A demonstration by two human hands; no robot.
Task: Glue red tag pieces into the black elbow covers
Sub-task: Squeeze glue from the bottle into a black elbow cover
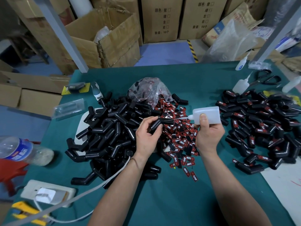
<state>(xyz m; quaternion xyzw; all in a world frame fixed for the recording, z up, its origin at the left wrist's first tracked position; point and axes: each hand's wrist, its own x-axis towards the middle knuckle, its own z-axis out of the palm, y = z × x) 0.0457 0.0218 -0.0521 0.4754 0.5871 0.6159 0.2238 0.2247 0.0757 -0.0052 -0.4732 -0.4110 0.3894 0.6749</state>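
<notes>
Done: tagged covers (260,128), right of frame.
To do: untagged pile (110,131), centre-left.
Hands: left hand (146,137) grips cover (158,123); right hand (208,136) grips glue bottle (206,115).

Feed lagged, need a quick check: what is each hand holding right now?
Left hand: grips a black elbow cover.
Right hand: grips the glue bottle, nozzle pointing at the cover.

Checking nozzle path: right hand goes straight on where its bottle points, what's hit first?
Likely the black elbow cover in the left hand; the glue bottle held by the right hand points at it, depth unclear.
</notes>
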